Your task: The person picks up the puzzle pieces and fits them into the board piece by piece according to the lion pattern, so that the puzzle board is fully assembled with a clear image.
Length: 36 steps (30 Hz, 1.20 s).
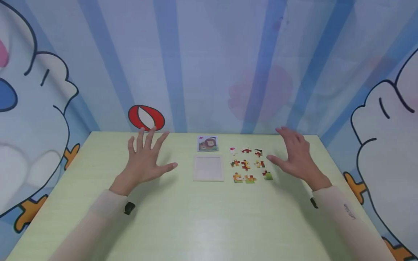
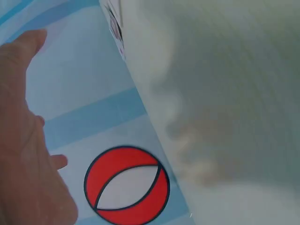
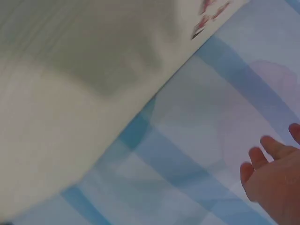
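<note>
Fingers spread, my left hand [image 1: 142, 166] hovers over the left part of the table and holds nothing. My right hand [image 1: 297, 157] is likewise raised with straight fingers, just right of several loose jigsaw pieces [image 1: 245, 165]. These pieces lie in rough rows, in red, orange and green. Left of them is a pale square puzzle tray [image 1: 208, 168], and behind that a small picture card [image 1: 207, 143] with a lion. In the left wrist view the left hand [image 2: 28, 140] shows at the left edge; in the right wrist view the right hand [image 3: 276, 178] is at lower right.
A pale green table [image 1: 209, 217] spans the space below the hands. Its far edge meets a blue striped backdrop [image 1: 209, 65] with a printed red and white ball [image 1: 146, 117]. Large white cartoon figures are printed on the left and right sides.
</note>
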{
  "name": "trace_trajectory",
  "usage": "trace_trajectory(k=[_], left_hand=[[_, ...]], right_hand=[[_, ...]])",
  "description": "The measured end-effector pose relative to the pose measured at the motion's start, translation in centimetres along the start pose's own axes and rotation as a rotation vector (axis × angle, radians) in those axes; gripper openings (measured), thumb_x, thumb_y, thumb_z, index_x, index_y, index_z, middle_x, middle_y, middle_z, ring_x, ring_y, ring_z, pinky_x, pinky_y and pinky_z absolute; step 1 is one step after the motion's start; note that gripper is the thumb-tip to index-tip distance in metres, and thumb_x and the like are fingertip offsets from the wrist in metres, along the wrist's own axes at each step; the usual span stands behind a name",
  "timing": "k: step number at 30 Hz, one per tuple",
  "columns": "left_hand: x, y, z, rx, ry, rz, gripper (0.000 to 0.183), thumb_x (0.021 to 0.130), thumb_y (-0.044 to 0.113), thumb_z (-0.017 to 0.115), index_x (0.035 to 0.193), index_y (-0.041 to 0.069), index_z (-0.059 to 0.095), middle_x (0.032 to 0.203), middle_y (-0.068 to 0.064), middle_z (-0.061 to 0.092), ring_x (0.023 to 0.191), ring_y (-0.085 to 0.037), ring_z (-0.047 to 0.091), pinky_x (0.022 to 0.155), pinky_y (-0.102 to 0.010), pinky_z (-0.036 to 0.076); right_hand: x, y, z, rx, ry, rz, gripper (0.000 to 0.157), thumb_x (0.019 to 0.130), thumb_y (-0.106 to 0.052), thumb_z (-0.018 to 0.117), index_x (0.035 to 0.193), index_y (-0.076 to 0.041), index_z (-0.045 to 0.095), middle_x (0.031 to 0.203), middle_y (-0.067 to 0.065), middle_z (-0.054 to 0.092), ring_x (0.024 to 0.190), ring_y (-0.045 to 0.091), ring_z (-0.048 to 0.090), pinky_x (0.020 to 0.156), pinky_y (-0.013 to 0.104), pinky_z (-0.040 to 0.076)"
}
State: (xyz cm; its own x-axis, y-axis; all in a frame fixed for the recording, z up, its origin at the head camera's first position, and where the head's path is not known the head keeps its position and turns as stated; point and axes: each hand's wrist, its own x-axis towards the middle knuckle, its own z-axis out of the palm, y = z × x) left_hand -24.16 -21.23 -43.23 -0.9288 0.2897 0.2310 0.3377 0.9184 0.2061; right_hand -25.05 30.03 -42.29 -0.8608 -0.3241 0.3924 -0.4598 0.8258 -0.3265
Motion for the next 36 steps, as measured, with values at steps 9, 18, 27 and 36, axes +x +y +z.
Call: trace_trajectory(k=[9, 18, 27, 36], left_hand=[[1.2, 3.0, 2.6, -0.229, -0.241, -0.007, 0.111, 0.088, 0.069, 0.074, 0.173, 0.031, 0.014, 0.179, -0.02, 0.017, 0.163, -0.053, 0.013, 0.119, -0.084, 0.021], [2.1, 3.8, 5.0, -0.345, -0.367, -0.021, 0.118, 0.081, 0.067, 0.084, 0.173, 0.032, 0.018, 0.179, -0.018, 0.021, 0.164, -0.049, 0.019, 0.114, -0.088, 0.029], [2.2, 3.8, 6.8, -0.316, -0.401, -0.051, 0.119, 0.076, 0.069, 0.086, 0.171, 0.031, 0.027, 0.178, -0.017, 0.023, 0.161, -0.051, 0.02, 0.118, -0.085, 0.023], [2.6, 3.6, 7.1, -0.262, -0.411, -0.043, 0.107, 0.08, 0.063, 0.085, 0.169, 0.032, 0.035, 0.18, -0.014, 0.017, 0.162, -0.049, 0.015, 0.117, -0.081, 0.027]], right_hand=[[3.0, -2.3, 2.3, 0.295, -0.182, 0.191, 0.062, 0.106, -0.039, 0.068, 0.159, -0.012, 0.05, 0.159, 0.018, 0.056, 0.146, 0.041, 0.052, 0.119, 0.067, 0.039], [6.8, -2.8, 5.5, 0.36, -0.304, 0.244, 0.045, 0.105, -0.025, 0.069, 0.146, -0.008, 0.066, 0.124, 0.015, 0.075, 0.114, 0.032, 0.07, 0.089, 0.042, 0.057], [9.0, -3.1, 8.6, 0.368, -0.419, 0.274, 0.043, 0.104, -0.02, 0.071, 0.143, -0.004, 0.068, 0.126, 0.019, 0.071, 0.1, 0.027, 0.066, 0.079, 0.034, 0.053], [9.6, -3.7, 10.1, 0.31, -0.478, 0.305, 0.045, 0.104, -0.021, 0.071, 0.146, -0.007, 0.065, 0.141, 0.023, 0.065, 0.128, 0.039, 0.062, 0.105, 0.054, 0.055]])
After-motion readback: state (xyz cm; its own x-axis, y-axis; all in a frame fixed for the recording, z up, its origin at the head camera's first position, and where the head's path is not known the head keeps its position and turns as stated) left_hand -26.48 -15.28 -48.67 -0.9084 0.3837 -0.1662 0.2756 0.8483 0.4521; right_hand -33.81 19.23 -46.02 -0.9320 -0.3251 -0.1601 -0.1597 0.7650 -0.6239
